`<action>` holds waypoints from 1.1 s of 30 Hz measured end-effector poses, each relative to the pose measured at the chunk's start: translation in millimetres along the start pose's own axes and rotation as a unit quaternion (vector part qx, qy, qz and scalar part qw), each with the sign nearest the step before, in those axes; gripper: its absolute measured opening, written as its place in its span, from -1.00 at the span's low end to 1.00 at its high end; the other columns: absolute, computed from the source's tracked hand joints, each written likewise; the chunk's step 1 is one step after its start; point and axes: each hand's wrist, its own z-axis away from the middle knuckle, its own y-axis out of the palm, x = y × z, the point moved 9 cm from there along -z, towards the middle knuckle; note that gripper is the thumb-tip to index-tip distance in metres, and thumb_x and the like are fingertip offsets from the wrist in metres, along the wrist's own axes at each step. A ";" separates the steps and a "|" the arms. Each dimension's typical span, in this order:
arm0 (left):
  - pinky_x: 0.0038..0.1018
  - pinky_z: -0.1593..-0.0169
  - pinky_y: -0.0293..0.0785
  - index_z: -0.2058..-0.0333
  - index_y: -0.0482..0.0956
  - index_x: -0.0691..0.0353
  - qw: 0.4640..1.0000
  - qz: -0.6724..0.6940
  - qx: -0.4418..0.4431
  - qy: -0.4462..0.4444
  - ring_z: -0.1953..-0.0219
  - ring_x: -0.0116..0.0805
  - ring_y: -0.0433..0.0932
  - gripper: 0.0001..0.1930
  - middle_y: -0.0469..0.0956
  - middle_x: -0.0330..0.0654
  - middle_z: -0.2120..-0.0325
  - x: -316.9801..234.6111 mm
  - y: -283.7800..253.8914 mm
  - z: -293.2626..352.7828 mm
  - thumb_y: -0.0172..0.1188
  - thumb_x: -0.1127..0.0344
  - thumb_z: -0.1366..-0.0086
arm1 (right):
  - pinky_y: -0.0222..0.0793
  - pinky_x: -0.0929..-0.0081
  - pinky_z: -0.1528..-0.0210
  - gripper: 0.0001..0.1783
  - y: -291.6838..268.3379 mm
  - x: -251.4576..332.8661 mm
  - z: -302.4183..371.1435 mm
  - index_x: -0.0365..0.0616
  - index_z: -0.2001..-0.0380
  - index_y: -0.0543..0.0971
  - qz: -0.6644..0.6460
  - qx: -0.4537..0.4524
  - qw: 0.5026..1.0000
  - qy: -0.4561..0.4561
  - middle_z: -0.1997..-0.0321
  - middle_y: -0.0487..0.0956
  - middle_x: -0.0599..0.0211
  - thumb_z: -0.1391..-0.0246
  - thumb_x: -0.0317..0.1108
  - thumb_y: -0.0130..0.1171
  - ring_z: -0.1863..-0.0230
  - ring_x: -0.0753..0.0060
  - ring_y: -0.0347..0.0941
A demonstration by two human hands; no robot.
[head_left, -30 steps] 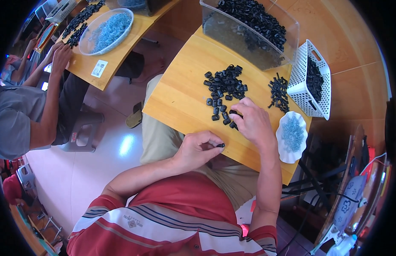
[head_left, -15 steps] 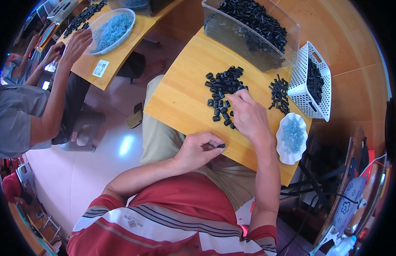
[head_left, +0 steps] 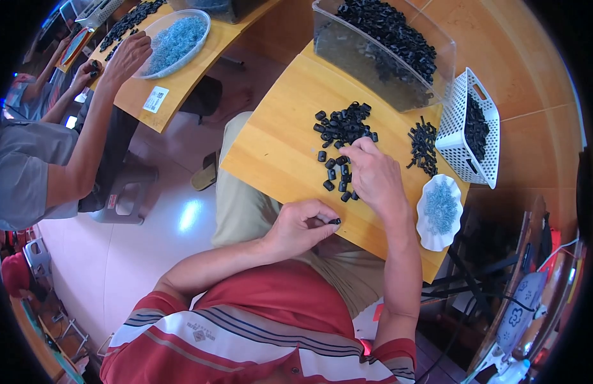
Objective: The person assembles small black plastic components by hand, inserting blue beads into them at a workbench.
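Note:
Between thumb and fingers, my left hand (head_left: 301, 226) pinches a small black plastic part (head_left: 335, 221) just off the table's near edge. My right hand (head_left: 376, 175) reaches over a pile of short black cylindrical parts (head_left: 347, 120), its thumb and forefinger drawn together. Whatever lies between those fingertips is too small to make out. Several loose cylinders (head_left: 331, 174) lie below and left of the right fingers. To the right of the pile is a heap of thin black pins (head_left: 424, 144). A white scalloped dish (head_left: 427, 238) of tiny clear-blue pieces (head_left: 441, 208) stands beside my right wrist.
A clear plastic bin (head_left: 367, 67) of black parts stands at the table's far side. A white perforated basket (head_left: 453, 148) holds more at the right edge. At the left, a co-worker's hand (head_left: 127, 57) hovers by a round tray (head_left: 205, 40) on another table (head_left: 133, 102).
The table has shifted slightly right and down in the view. My right fingers stay at the pile, and some loose cylinders lie differently. The left hand still pinches its part.

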 end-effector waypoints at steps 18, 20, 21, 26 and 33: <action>-0.63 0.22 0.54 0.24 0.60 0.34 1.000 0.000 0.002 0.005 0.29 -0.61 0.56 -0.88 0.60 -0.28 0.33 0.6 -1.9 0.2 0.28 0.58 -0.24 | 0.46 0.20 0.30 -0.81 12.5 18.1 -28.0 -0.01 0.23 0.69 0.003 0.010 1.000 -0.019 0.27 0.54 0.34 -0.11 -0.46 0.18 0.33 0.12 0.57; -0.63 0.23 0.54 0.24 0.60 0.34 1.000 0.000 0.002 0.001 0.29 -0.61 0.56 -0.88 0.60 -0.28 0.33 0.9 -2.0 0.1 0.28 0.58 -0.24 | 0.46 0.19 0.30 -0.83 14.7 15.7 -29.6 -0.02 0.25 0.68 0.011 0.010 1.000 -0.022 0.28 0.53 0.34 -0.11 -0.46 0.18 0.33 0.11 0.57; -0.63 0.24 0.53 0.24 0.60 0.34 1.000 -0.002 0.003 0.001 0.30 -0.61 0.56 -0.88 0.60 -0.28 0.33 -0.2 -1.7 0.0 0.28 0.58 -0.24 | 0.46 0.18 0.30 -0.85 15.6 15.3 -30.3 -0.04 0.26 0.67 0.021 0.011 0.999 -0.030 0.27 0.53 0.33 -0.10 -0.46 0.18 0.33 0.11 0.58; -0.66 0.31 0.53 0.27 0.61 0.36 1.000 0.000 -0.013 0.019 0.37 -0.65 0.55 -0.89 0.62 -0.27 0.42 -2.3 -2.9 -1.0 0.30 0.56 -0.22 | 0.48 0.20 0.26 -0.90 13.1 8.1 -23.3 -0.13 0.30 0.62 -0.011 -0.005 0.999 -0.033 0.22 0.55 0.29 -0.07 -0.46 0.21 0.33 0.06 0.56; -0.69 0.32 0.47 0.24 0.61 0.33 1.000 -0.008 -0.014 0.022 0.36 -0.66 0.53 -0.88 0.61 -0.29 0.35 -7.9 -0.5 0.5 0.31 0.55 -0.24 | 0.45 0.64 0.43 -0.86 -3.7 -11.8 13.9 -0.33 0.33 0.57 -0.296 -0.069 0.952 0.023 0.21 0.65 0.26 0.02 -0.67 0.13 0.46 0.63 0.54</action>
